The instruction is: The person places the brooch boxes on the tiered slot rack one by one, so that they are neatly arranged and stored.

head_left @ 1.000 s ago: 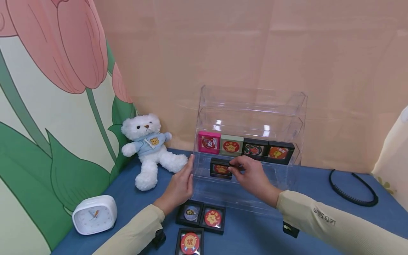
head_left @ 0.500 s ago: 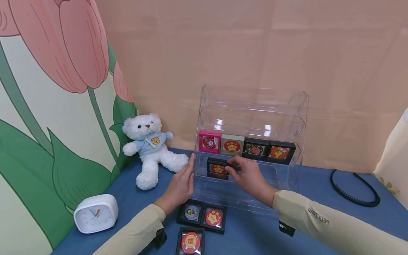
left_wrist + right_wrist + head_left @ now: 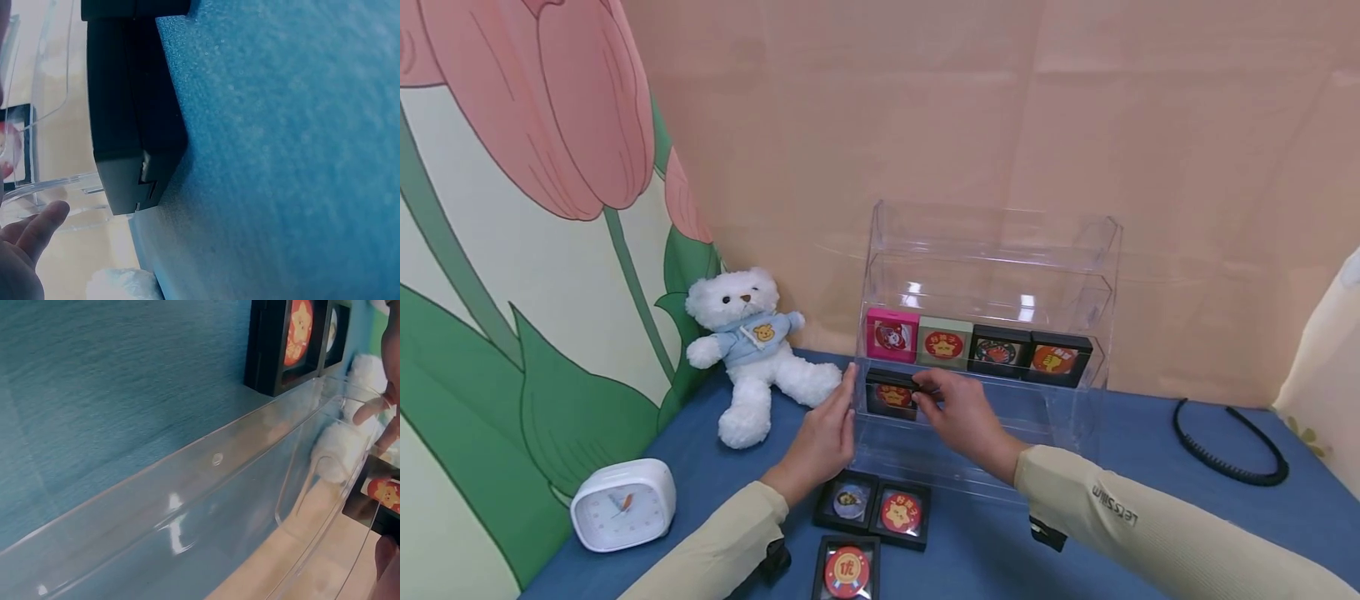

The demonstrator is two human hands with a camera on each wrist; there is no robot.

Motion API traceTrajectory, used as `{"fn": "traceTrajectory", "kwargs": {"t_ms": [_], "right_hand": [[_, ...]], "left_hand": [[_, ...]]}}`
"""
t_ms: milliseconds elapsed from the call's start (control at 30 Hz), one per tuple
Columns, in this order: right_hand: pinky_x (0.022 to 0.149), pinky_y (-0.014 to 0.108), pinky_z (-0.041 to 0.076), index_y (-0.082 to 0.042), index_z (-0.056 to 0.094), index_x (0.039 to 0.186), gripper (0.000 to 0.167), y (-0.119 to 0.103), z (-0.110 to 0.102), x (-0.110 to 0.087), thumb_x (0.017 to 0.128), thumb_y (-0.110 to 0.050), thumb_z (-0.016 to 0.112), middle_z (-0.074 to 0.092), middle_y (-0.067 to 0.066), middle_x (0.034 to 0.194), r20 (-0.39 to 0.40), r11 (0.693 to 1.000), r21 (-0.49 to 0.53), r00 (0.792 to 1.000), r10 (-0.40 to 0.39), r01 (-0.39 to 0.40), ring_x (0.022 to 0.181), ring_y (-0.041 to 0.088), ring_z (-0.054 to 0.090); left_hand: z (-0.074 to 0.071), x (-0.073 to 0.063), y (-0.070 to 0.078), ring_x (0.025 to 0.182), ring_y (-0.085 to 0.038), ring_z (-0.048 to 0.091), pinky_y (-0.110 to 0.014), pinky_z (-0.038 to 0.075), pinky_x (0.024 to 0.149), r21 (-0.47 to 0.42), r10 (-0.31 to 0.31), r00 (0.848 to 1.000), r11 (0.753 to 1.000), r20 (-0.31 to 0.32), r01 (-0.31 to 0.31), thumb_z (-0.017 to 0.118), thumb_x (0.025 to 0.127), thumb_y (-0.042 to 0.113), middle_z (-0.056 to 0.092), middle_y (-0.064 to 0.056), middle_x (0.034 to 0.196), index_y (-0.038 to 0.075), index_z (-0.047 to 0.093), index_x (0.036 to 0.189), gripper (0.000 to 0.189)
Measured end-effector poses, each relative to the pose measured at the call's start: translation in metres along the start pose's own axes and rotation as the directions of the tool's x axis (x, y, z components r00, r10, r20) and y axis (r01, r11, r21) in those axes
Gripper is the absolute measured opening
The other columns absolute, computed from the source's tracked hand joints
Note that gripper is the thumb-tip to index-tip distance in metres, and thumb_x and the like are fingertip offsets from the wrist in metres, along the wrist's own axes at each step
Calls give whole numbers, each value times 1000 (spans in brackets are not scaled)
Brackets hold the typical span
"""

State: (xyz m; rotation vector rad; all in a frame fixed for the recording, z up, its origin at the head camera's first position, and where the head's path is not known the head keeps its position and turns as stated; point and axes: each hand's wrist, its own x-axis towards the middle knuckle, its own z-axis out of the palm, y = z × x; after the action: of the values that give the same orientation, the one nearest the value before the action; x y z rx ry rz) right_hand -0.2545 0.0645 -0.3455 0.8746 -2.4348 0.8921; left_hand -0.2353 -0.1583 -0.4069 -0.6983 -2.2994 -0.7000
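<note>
The right hand pinches the right edge of a black box, which stands at the left end of a clear rack's tier, just ahead and left of that hand. The left hand, fingers straight, lies along the rack's left side. Four more boxes stand in a row beyond the right hand, one tier up. Three framed badges lie on the bench, nearer the person than the left hand; a teddy bear sits to that hand's left.
</note>
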Motion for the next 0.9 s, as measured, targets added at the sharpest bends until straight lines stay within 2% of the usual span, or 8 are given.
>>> {"fn": "traceTrajectory", "kwargs": {"t_ms": [200,600,900], "right_hand": [[69,29,55,-7,67,102,17,-2,4,4,85,-8,70,69,3,91,14,1000,-14,1000,9,-9,81,12,65],[70,30,55,-11,63,98,15,-5,7,5,85,-9,70,68,0,89,21,998,37,999,45,-46,79,11,65],[69,34,56,-12,56,101,24,-3,10,2,84,-10,73,68,4,93,32,992,99,997,69,-72,80,16,66]], "left_hand": [[1,0,0,129,-25,39,-37,38,99,-5,-11,1000,1000,15,11,54,89,-7,33,-16,148,0,20,149,70],[-1,-1,0,128,-27,40,-38,38,99,-2,-8,1000,1000,14,8,53,89,-7,34,-18,147,-1,19,149,69],[0,-1,-1,129,-26,39,-37,38,99,-3,-7,1000,1000,13,7,54,89,-7,33,-17,148,-1,19,149,70]]}}
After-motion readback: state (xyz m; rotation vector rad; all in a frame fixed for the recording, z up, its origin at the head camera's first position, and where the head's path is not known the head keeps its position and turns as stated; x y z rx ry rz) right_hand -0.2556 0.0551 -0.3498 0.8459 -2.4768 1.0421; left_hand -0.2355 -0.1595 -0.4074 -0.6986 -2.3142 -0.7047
